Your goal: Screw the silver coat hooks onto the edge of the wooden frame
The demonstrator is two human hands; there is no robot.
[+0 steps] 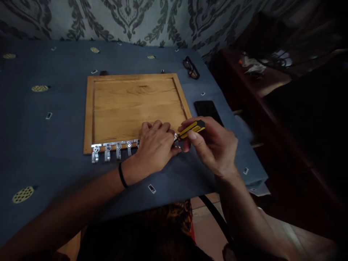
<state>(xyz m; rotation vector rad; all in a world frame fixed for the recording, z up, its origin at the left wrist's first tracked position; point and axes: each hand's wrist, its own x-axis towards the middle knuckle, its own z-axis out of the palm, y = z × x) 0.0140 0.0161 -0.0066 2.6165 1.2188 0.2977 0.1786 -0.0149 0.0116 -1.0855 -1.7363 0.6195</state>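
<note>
A wooden board (pixel 133 105) with a raised frame lies flat on the blue cloth. A metal hook rail (pixel 114 148) runs along its near edge, with several silver hooks hanging over it. My left hand (pixel 154 146) rests on the rail's right part, fingers curled down on it and hiding that end. My right hand (pixel 214 145) grips a yellow and black screwdriver (pixel 190 129), its tip pointed left at the rail beside my left fingers.
Black glasses (pixel 191 67) lie at the far right of the blue patterned cloth (pixel 49 145). A dark phone (pixel 208 110) lies right of the board. A dark wooden sideboard (pixel 266 90) with clutter stands to the right. Patterned curtain behind.
</note>
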